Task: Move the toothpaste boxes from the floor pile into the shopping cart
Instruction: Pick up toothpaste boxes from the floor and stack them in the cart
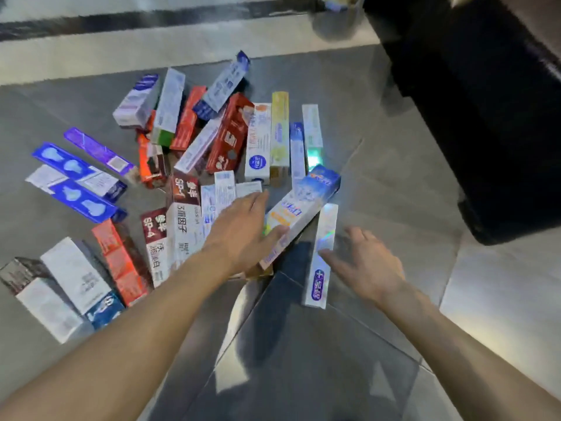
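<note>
beside the silver box (322,253), right hand (364,265) fingers (331,257) splayed

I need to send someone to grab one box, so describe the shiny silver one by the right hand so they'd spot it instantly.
Start at the pile of toothpaste boxes on the grey floor and go to its near right edge. The silver box lies apart there, under the right hand fingertips. It alone has a rainbow sheen and a purple oval logo.
</note>
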Tool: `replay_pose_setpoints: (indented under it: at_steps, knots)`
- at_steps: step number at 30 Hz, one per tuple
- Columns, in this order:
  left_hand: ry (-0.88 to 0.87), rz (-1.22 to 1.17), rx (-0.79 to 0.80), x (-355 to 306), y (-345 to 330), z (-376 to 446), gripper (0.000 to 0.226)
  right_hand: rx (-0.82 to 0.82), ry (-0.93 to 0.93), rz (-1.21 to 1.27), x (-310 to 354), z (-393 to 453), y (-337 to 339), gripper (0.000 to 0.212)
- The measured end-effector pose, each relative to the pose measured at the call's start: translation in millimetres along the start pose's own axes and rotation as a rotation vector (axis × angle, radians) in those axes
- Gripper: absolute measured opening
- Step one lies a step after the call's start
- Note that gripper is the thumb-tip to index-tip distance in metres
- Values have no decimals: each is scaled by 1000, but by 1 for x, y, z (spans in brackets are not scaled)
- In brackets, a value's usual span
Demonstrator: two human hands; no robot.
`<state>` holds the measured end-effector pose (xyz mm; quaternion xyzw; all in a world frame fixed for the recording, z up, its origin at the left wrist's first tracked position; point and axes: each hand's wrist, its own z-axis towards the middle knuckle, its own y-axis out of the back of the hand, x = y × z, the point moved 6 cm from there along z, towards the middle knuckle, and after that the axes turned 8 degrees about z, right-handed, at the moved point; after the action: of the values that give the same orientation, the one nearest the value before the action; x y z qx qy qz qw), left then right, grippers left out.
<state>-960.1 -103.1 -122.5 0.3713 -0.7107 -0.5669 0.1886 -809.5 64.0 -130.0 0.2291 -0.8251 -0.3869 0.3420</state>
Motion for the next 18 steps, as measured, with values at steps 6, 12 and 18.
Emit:
replay_pose_setpoints:
  at_steps: [6,12,18]
  knots:
    - [-46,-138,24,-21,-16,39,75,-74,-86,205,-8,27,-31,74]
    - [107,-398,36,-18,-18,35,54,-78,-243,406,-4,27,-52,52]
    - [268,-694,-65,-14,9,1,57,-122,-252,864,-12,13,-32,14]
